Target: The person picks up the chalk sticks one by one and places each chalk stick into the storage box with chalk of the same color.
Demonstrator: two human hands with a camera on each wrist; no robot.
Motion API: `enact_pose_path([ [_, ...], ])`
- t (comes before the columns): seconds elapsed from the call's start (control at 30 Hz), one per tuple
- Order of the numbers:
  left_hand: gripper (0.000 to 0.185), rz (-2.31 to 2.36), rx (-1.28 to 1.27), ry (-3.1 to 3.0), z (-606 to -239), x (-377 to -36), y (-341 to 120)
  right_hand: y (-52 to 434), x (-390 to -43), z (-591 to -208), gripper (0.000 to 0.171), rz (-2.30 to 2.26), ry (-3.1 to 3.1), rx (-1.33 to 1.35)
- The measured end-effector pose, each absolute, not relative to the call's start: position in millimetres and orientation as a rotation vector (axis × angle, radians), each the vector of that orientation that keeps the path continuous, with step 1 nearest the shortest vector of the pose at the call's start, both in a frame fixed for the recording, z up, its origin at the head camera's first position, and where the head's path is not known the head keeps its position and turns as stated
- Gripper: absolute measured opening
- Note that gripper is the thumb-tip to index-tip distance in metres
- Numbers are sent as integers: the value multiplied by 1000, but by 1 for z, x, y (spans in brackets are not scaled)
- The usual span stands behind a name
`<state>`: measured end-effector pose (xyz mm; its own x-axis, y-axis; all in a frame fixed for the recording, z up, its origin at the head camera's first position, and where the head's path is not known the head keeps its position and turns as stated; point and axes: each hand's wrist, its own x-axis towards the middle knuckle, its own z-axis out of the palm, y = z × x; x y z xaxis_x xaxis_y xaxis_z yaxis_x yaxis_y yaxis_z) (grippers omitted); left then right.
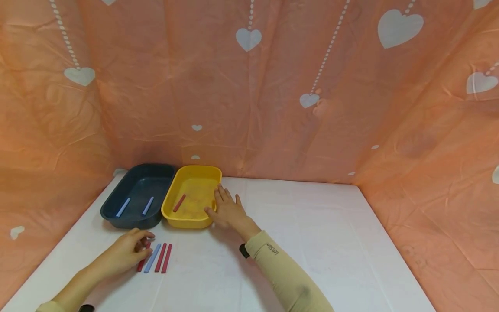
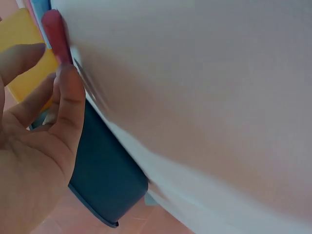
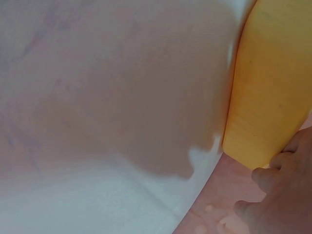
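My left hand (image 1: 126,251) hovers over the leftmost red stick (image 1: 140,265) on the white table, fingers slightly bent. In the left wrist view a fingertip sits right at the end of that red stick (image 2: 56,35), with the thumb apart from the finger. Beside it lie a light blue stick (image 1: 152,258) and two more red sticks (image 1: 160,258), roughly parallel. At the right rim of the yellow tray (image 1: 191,222), my right hand (image 1: 230,212) rests with fingers extended; the right wrist view shows its fingers against the tray's outer side (image 3: 273,83).
A dark blue tray (image 1: 132,223) stands left of the yellow one, with two light blue sticks (image 1: 123,208) inside. One red stick (image 1: 179,203) lies in the yellow tray. Behind the table (image 1: 312,242) and at both sides hangs an orange sheet (image 1: 273,130) with white hearts.
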<state>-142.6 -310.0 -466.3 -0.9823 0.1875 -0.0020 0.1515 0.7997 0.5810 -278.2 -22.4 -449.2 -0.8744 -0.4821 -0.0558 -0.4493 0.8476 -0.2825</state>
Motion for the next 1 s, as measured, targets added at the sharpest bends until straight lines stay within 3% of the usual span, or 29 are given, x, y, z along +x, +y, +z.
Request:
enact_pose_path([
  [1.0, 22, 897, 225, 2960, -468, -144, -310, -21, -277, -448, 79, -410, 2900, -733],
])
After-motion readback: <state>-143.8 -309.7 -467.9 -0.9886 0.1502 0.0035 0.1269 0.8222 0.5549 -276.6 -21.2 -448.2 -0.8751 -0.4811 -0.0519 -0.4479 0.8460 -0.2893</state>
